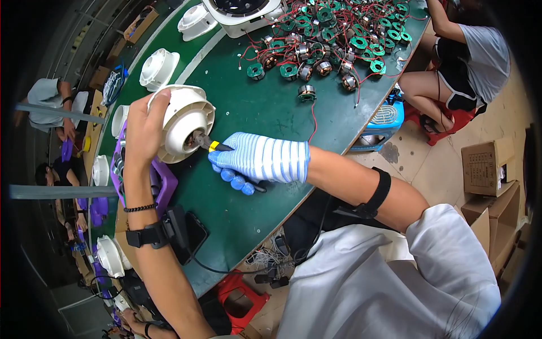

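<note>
We hold the white fan housing (182, 121) tipped on its edge above the green surface (265, 107), its open centre turned toward the right hand. Left hand (144, 130) is bare, fingers curled over the housing's back and top rim, gripping it. Right hand (261, 161), in a blue-and-white striped glove, is closed around the handle of a tool with a yellow collar (214, 146); the tool's tip sits inside the housing's hub. Tip itself too dark to read; we cannot tell what it bears on.

Judgement on doing this well: we should keep the tool in line with the hub so the tip does not slip sideways, and brace the housing firmly with the left hand against the push. Left thumb lies close to the hub opening, best kept off the tool's path. The purple tray (164, 186) lies just below the housing; the pile of copper-wound coils (322, 39) is well apart at the far end
</note>
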A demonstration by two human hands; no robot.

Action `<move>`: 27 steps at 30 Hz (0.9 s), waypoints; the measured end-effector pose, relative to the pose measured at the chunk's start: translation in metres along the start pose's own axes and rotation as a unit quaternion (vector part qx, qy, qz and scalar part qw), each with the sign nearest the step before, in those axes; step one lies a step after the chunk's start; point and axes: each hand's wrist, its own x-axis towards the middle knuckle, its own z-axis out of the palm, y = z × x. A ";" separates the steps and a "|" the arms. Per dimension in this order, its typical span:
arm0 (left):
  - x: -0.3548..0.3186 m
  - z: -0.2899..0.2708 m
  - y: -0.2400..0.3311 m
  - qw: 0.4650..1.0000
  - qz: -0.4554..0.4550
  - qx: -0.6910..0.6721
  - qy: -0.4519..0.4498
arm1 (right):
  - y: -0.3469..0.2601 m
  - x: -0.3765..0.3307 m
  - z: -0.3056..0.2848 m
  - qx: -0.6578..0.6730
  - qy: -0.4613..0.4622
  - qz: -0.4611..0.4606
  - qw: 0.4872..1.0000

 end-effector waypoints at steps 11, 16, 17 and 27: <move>0.021 0.008 -0.002 0.998 -0.011 0.069 0.006 | -0.011 -0.014 -0.007 -0.271 0.058 -0.014 0.961; 0.034 0.004 0.001 0.989 -0.037 0.140 -0.017 | -0.034 -0.032 -0.001 -0.413 0.095 -0.082 0.902; 0.036 0.004 0.001 0.989 -0.037 0.139 -0.015 | -0.041 -0.037 0.002 -0.401 0.106 -0.040 0.909; 0.048 0.007 -0.002 0.984 -0.082 0.157 -0.002 | -0.035 -0.047 -0.001 -0.522 0.218 -0.021 0.824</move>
